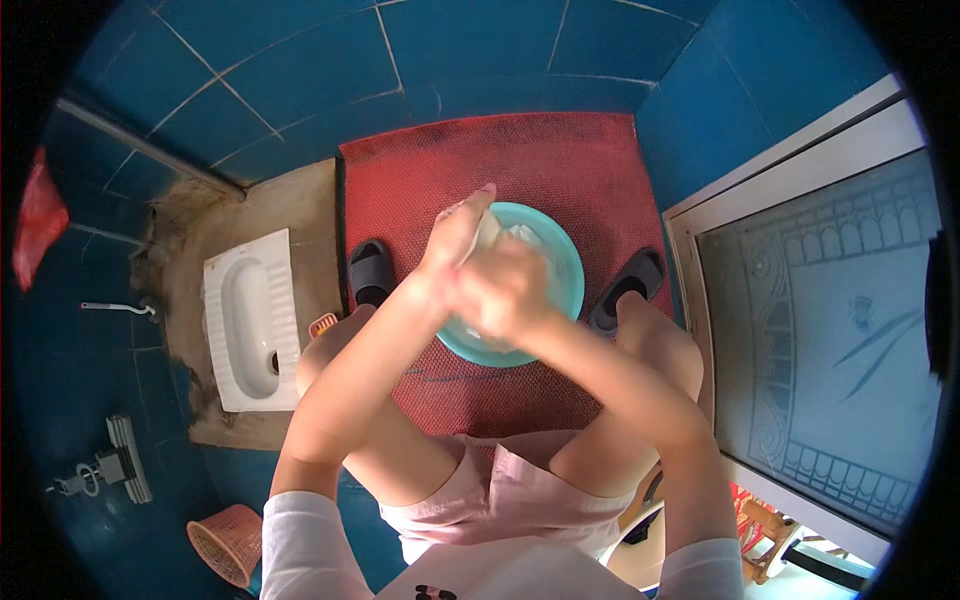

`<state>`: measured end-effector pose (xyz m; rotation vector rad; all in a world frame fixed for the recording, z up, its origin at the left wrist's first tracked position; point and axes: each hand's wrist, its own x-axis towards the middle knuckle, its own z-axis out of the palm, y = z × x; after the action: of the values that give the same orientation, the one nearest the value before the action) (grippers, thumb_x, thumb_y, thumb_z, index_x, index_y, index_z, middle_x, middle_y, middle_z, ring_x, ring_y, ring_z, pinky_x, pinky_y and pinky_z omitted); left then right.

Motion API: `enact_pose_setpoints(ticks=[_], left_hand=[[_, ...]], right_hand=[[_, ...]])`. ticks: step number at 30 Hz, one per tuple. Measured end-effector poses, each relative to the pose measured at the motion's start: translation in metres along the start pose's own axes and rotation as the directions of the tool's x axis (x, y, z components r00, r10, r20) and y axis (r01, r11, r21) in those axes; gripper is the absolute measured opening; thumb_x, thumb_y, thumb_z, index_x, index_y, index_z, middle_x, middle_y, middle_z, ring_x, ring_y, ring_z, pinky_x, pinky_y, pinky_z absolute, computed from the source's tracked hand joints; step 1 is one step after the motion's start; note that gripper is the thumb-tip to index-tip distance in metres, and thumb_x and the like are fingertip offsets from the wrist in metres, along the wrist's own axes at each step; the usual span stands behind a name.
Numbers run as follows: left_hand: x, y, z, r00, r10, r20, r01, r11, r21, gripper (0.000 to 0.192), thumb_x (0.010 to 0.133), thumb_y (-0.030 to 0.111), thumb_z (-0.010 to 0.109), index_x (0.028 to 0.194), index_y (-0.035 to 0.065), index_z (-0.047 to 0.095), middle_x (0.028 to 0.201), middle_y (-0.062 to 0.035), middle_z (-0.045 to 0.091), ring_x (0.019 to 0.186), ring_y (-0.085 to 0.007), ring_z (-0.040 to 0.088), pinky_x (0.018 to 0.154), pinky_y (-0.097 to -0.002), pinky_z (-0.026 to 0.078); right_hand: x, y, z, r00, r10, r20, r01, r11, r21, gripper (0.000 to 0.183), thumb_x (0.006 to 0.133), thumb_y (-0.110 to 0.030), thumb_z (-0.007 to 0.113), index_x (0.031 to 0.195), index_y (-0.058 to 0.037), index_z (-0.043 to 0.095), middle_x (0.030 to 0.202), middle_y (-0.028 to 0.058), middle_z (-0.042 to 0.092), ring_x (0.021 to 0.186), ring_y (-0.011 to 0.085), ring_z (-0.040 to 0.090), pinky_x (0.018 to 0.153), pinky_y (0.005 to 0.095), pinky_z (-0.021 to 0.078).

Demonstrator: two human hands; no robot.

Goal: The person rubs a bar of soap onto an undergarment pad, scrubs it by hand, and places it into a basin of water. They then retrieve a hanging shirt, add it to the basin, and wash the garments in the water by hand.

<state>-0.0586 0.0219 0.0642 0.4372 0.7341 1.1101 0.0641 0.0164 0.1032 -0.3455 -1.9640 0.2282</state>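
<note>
My left hand (456, 238) is over the left part of a turquoise plastic basin (575, 281), with a pale wet-looking cloth (487, 231) gripped against its palm. Pressed against it, my right hand (501, 289) is closed in a fist on the same cloth and blurred by motion. Most of the cloth is hidden behind the fingers. Whitish, crumpled material (529, 236) shows inside the basin under my hands; whether it is fabric or suds I cannot tell.
The basin stands on a red textured mat (487, 157) between my feet in grey slippers (371, 271). A white squat toilet (251, 322) lies left, near a small orange-and-white brush (323, 325). A pink basket (229, 544) sits lower left. A frosted-glass door (840, 315) borders the right.
</note>
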Motion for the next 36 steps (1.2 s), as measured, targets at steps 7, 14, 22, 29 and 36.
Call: enact_pose_setpoints(ticks=[7, 14, 22, 29, 36], left_hand=[[0.001, -0.002, 0.002, 0.994, 0.004, 0.108, 0.016, 0.982, -0.189, 0.017, 0.081, 0.02, 0.052, 0.082, 0.004, 0.053, 0.073, -0.0047, 0.055, 0.067, -0.0145, 0.054, 0.06, -0.0306, 0.046], [0.013, -0.021, -0.015, 0.958, 0.054, 0.283, 0.064, 0.918, -0.391, 0.017, 0.082, 0.022, 0.05, 0.074, 0.007, 0.053, 0.074, -0.0053, 0.056, 0.068, -0.016, 0.055, 0.061, -0.03, 0.046], [0.017, -0.017, 0.006, 0.641, 0.208, 0.739, 0.289, 0.827, -0.483, 0.03, 0.089, 0.029, 0.033, 0.1, 0.0068, 0.05, 0.095, -0.0092, 0.054, 0.087, -0.0191, 0.053, 0.082, -0.0332, 0.042], [0.017, -0.021, -0.025, 0.969, 0.033, 0.244, 0.014, 0.982, -0.188, 0.027, 0.089, 0.028, 0.032, 0.088, 0.0075, 0.05, 0.084, -0.0067, 0.056, 0.078, -0.0187, 0.053, 0.072, -0.0342, 0.044], [0.013, -0.022, 0.001, 0.982, -0.066, 0.175, 0.139, 0.885, -0.445, 0.018, 0.084, 0.023, 0.047, 0.079, 0.0069, 0.053, 0.076, -0.0058, 0.056, 0.07, -0.0182, 0.054, 0.065, -0.0341, 0.045]], right_hand=[[-0.003, -0.006, 0.0, 0.993, 0.115, 0.006, -0.115, 0.989, 0.094, 0.03, 0.069, -0.014, 0.058, 0.047, -0.01, 0.039, 0.042, 0.005, 0.041, 0.036, 0.0219, 0.041, 0.038, 0.032, 0.0309], [0.004, 0.001, -0.002, 0.986, 0.164, -0.007, -0.164, 0.984, 0.071, 0.037, 0.077, -0.017, 0.056, 0.047, -0.0072, 0.037, 0.044, 0.0087, 0.041, 0.038, 0.0227, 0.042, 0.036, 0.0333, 0.0298], [0.004, -0.008, -0.009, 0.979, 0.174, 0.105, -0.175, 0.985, -0.001, 0.037, 0.084, -0.021, 0.046, 0.051, -0.0047, 0.044, 0.044, 0.0092, 0.046, 0.04, 0.026, 0.048, 0.04, 0.0319, 0.0381], [0.003, -0.01, -0.012, 0.961, 0.247, 0.126, -0.246, 0.969, -0.03, 0.033, 0.08, -0.021, 0.048, 0.051, -0.0064, 0.047, 0.044, 0.0112, 0.046, 0.039, 0.0269, 0.047, 0.037, 0.0365, 0.0365], [-0.013, 0.0, -0.002, 0.967, 0.251, 0.04, -0.25, 0.968, -0.033, 0.031, 0.08, -0.023, 0.05, 0.054, -0.0055, 0.05, 0.05, 0.0135, 0.051, 0.047, 0.0281, 0.054, 0.043, 0.0369, 0.0416]])
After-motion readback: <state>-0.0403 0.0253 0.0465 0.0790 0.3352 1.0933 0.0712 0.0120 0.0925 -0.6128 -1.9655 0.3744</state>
